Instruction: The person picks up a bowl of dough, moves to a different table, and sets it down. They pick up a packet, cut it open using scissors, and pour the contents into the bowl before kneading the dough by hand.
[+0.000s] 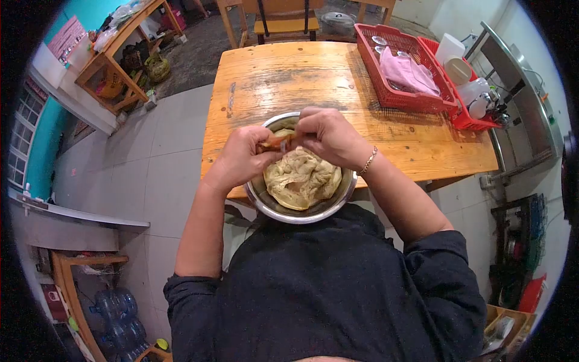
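Note:
A metal bowl (301,217) at the near edge of the wooden table holds a pale yellowish dough-like mass (301,178). Above the bowl's far part, my left hand (244,155) pinches a small orange packet (277,143). My right hand (329,136), with a bracelet at its wrist, has its fingers closed at the packet's right end. Both hands are close together, over the mass. The packet is partly covered by the fingers, and its contents cannot be made out.
The wooden table (283,72) extends beyond the bowl. At its right stands a red basket (377,90) with a pink cloth (407,72), beside another red basket (467,120) of containers. A chair (283,25) stands behind the table.

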